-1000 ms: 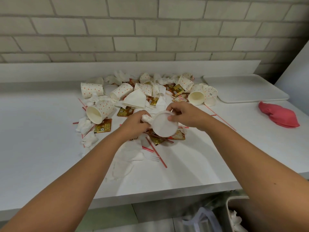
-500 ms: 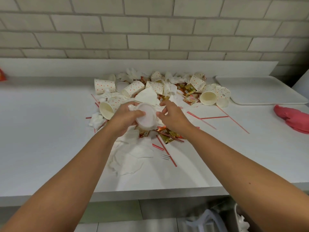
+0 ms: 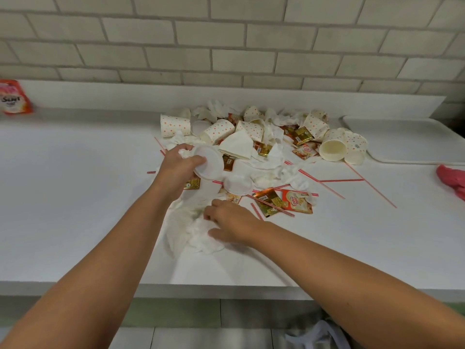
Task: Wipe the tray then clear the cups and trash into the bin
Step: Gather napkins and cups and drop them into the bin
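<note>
Left hand (image 3: 180,165) clamped round a small round white plastic cup (image 3: 210,161) plus a wad of tissue (image 3: 185,153), just below-right of that grip the right hand (image 3: 230,221) pinching crumpled white paper napkins (image 3: 198,235), orange-dotted paper cups (image 3: 221,131) beyond both grips, white rectangular plastic tray (image 3: 407,137) far right, untouched

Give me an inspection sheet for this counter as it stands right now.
Surface: white counter, littered in the middle.
Job's things: tray at right; dotted paper cups tipped over; pink cloth beside the tray.
Clutter: tissues, sachets, red straws.
Hands: left hand grips a white cup; right hand lies on tissues, grip unclear.
Cables: nothing seen.
Surroundings: brick wall; orange packet far left.
</note>
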### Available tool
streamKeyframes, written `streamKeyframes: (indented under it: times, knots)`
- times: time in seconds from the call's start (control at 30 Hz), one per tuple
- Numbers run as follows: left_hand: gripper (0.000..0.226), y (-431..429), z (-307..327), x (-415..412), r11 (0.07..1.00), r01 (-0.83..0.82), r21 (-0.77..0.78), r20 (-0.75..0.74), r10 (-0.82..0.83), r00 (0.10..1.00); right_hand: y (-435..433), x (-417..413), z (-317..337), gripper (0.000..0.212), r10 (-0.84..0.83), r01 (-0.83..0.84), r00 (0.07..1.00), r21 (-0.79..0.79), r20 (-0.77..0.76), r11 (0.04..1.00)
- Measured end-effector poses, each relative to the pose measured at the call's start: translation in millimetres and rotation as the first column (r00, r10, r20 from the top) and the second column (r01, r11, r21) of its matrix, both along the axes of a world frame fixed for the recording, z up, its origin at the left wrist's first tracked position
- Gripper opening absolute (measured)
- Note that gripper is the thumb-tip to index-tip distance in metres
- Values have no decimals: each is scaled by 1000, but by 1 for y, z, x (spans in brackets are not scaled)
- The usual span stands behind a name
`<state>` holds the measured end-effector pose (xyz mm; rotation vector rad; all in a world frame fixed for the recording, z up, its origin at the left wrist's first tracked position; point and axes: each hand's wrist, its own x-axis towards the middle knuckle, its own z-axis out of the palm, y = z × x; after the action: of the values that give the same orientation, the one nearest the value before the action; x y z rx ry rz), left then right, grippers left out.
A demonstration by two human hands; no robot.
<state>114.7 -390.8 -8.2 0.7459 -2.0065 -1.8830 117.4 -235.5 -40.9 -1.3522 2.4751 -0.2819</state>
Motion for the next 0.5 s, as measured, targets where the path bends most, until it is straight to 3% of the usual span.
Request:
streamKeyframes:
  times: [0.13, 0.23, 0.3, 0.4, 0.5]
  knots:
    - [37, -5, 0, 3, 1000, -2, 6, -21, 2, 1000, 4, -13, 9, 17, -78, 83, 996, -110, 53, 990]
    - [23, -4, 3, 4, 999, -8, 37, -48, 10, 999, 13, -26, 25, 12, -123, 161, 979, -243, 165, 957]
    - [20, -1, 5, 3, 999, -13, 36, -73, 16, 997, 21, -34, 38, 8, -167, 259, 945, -329, 281, 908]
    - [17, 6, 9, -1, 999, -39, 28, -99, 42, 994, 35, -47, 50, 26, -258, 451, 852, -391, 455, 802]
    - [20, 16, 14, -7, 998, -60, 36, -113, 64, 992, 51, -60, 53, 13, -346, 530, 829, -423, 439, 735]
